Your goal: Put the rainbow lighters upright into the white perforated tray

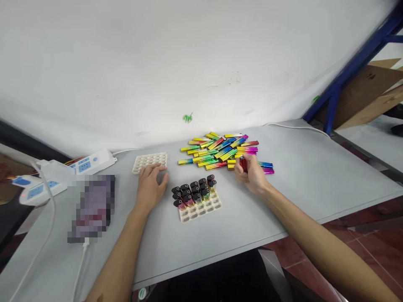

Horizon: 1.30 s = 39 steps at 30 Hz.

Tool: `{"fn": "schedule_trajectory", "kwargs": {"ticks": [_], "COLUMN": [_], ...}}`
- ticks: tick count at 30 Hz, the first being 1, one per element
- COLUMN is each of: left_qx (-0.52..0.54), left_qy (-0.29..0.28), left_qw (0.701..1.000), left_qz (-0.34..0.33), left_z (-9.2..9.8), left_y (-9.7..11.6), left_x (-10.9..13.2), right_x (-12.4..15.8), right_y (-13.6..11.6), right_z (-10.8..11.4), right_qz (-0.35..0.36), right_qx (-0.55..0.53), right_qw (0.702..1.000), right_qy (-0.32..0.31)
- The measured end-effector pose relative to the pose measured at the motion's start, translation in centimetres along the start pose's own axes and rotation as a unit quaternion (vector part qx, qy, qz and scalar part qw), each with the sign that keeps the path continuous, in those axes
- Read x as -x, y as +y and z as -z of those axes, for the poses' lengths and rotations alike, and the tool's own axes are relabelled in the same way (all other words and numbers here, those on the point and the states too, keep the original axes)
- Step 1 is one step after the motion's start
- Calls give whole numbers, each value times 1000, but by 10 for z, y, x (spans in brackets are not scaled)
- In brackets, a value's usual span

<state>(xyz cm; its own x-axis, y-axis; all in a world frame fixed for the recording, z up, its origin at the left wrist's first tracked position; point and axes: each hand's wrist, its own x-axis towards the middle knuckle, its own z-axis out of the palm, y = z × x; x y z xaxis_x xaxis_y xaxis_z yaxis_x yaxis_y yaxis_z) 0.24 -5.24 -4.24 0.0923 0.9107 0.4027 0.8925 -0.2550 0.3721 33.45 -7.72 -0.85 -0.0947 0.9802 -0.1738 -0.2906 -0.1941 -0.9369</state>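
- As I look through the head camera, I see the right hand (250,174) closed around a small dark-red piece (243,163), at the near right edge of a heap of shiny multicoloured tubes (217,153).
- I have the left hand (150,186) loosely spread, thumb apart from the fingers, its fingertips by the near right part of the far-left cream tray (141,160); I cannot tell whether they touch it.
- Between my hands, nearer than the heap, I see a second cream tray (201,215); black-capped pieces (197,196) stand upright toward its far side, with open slots along the near side.
- Far left on the grey tabletop (315,167) I make out white power strips (90,165), and nearer, a pixelated dark object (94,205) with a white cable (82,260) at its near end.
- Far right, I see cardboard (355,92) behind a blue frame (333,105).
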Motion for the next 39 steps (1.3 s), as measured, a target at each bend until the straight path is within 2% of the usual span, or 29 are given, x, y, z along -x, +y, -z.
{"fn": "schedule_trajectory", "kwargs": {"ticks": [8,18,24,27,30,34,36,39], "left_qx": [-4,0,3,5,8,8,9,11], "left_qy": [9,5,4,0,0,4,5,6], "left_qw": [1000,1000,1000,1000,1000,1000,1000,1000], "left_qz": [-7,-3,-1,4,5,2,0,1], "left_z": [0,0,0,1,1,0,0,0], "left_y": [0,0,0,1,1,1,1,1], "left_x": [0,0,0,0,0,0,0,0], "right_x": [0,-3,-2,-2,0,5,7,8], "right_y": [-4,2,1,3,5,7,8,9], "right_z": [-1,0,-2,-2,-2,-6,-9,-10], "right_qz": [6,4,15,40,95,202,224,220], "right_qx": [8,13,25,64,176,342,376,379], "right_qw": [1000,999,999,997,979,917,899,899], "right_qy": [-6,37,24,19,32,20,7,-3]}}
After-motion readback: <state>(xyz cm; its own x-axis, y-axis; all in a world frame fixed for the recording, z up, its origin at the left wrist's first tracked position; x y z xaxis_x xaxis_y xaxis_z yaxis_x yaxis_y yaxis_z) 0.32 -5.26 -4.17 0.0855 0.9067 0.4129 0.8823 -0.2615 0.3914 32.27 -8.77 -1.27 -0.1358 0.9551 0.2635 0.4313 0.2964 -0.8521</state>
